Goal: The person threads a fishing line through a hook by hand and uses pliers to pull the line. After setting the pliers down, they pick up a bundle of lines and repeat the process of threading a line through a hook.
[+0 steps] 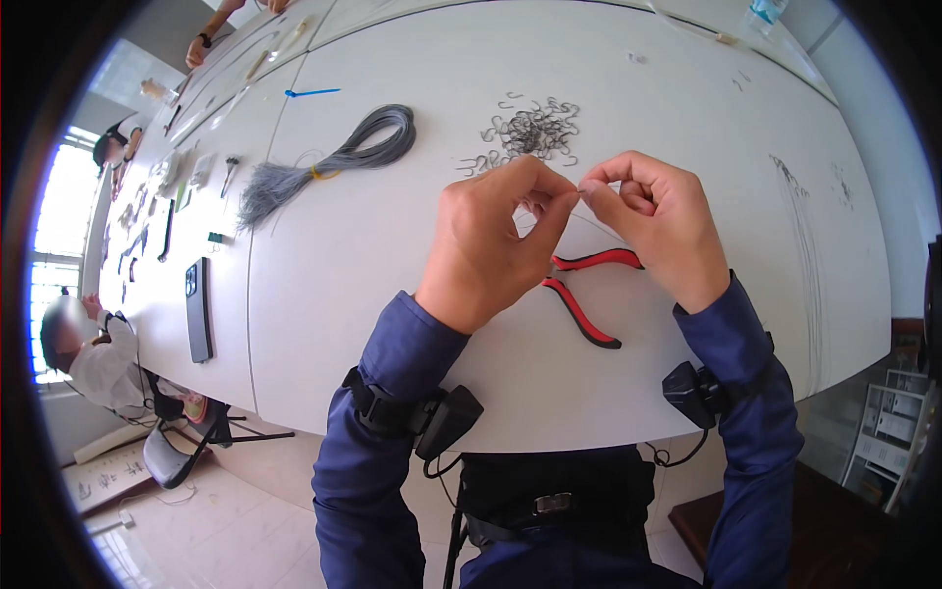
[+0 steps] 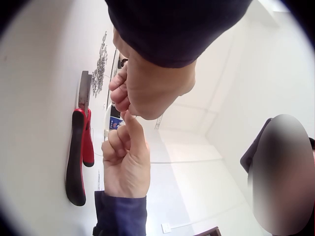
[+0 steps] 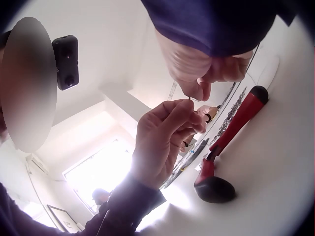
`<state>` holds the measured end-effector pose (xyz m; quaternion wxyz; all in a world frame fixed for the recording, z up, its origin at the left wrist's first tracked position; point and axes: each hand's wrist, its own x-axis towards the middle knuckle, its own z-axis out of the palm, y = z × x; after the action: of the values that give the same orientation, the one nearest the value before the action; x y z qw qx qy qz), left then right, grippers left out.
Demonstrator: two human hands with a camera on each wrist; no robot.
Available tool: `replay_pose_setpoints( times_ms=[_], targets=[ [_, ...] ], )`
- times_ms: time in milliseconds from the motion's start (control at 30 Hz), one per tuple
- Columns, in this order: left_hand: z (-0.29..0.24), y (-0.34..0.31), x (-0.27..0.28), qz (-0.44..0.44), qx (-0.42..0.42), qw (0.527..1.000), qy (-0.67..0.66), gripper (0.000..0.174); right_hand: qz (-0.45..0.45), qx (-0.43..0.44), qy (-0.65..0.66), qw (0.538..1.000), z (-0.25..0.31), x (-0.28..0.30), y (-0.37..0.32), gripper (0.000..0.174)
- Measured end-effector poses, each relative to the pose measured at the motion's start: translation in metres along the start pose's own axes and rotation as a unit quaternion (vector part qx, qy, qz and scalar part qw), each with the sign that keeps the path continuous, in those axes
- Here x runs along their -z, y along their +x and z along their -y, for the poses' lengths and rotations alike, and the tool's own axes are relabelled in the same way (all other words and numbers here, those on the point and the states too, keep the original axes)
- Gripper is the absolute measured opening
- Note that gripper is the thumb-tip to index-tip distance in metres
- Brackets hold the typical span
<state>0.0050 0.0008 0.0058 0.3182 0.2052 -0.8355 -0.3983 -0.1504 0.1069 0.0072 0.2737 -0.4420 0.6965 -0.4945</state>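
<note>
My left hand (image 1: 496, 236) and right hand (image 1: 662, 221) meet fingertip to fingertip above the table, each pinching a thin wire (image 1: 581, 191) that is mostly hidden by the fingers. A short bit of the wire (image 3: 190, 98) shows between the fingertips in the right wrist view. Pliers with red and black handles (image 1: 586, 319) lie spread on the table below the hands. Just beyond the hands is a pile of small bent metal hooks (image 1: 535, 130).
A tied bundle of grey wire (image 1: 378, 142), a blue strip (image 1: 314, 92) and a black phone (image 1: 198, 309) lie to the left. Long thin wires (image 1: 810, 265) lie at the right. Other people sit around the table's left side.
</note>
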Motion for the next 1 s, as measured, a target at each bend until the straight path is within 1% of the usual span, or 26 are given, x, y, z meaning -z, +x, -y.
replay_pose_setpoints(
  times_ms=[100, 200, 267, 333, 400, 500, 600, 700, 800, 900, 1000],
  targets=[
    [0.004, 0.002, 0.0, -0.036, 0.008, 0.999, -0.019, 0.004, -0.013, 0.024, -0.054, 0.998, 0.007, -0.003, -0.004, 0.011],
    [0.004, 0.001, 0.0, -0.043, 0.018, 0.999, -0.016, 0.005, -0.037, 0.116, -0.122, 0.985, 0.01, -0.007, -0.009, 0.009],
    [0.011, 0.001, -0.001, -0.037, -0.008, 0.999, -0.007, 0.006, -0.057, 0.199, -0.145, 0.968, 0.009, -0.011, -0.008, 0.009],
    [0.014, 0.0, -0.003, -0.022, -0.028, 0.999, 0.0, 0.006, -0.068, 0.233, -0.154, 0.958, 0.008, -0.011, -0.008, 0.009],
    [0.013, -0.001, -0.004, 0.002, -0.04, 0.999, 0.006, 0.007, -0.072, 0.218, -0.149, 0.962, 0.008, -0.008, -0.006, 0.008],
    [0.009, -0.001, -0.003, 0.024, -0.068, 0.997, 0.008, 0.007, -0.035, 0.08, -0.068, 0.994, 0.006, -0.004, -0.004, 0.011],
    [0.01, -0.002, -0.003, 0.021, -0.057, 0.998, -0.019, 0.006, -0.017, 0.035, -0.011, 0.999, -0.001, 0.0, 0.001, 0.015],
    [0.004, -0.001, 0.0, 0.021, -0.004, 0.999, -0.027, 0.005, -0.005, 0.012, 0.005, 1.0, -0.004, 0.001, 0.001, 0.016],
    [0.004, 0.001, 0.001, -0.012, 0.007, 0.999, -0.031, 0.006, -0.005, 0.023, -0.047, 0.999, 0.003, -0.001, -0.003, 0.014],
    [0.005, 0.002, 0.001, -0.034, 0.021, 0.999, -0.024, 0.006, -0.025, 0.096, -0.106, 0.989, 0.006, -0.007, -0.008, 0.011],
    [0.01, 0.001, 0.001, -0.023, 0.003, 1.0, -0.004, 0.006, -0.045, 0.225, -0.153, 0.961, 0.009, -0.009, -0.008, 0.009]
  ],
)
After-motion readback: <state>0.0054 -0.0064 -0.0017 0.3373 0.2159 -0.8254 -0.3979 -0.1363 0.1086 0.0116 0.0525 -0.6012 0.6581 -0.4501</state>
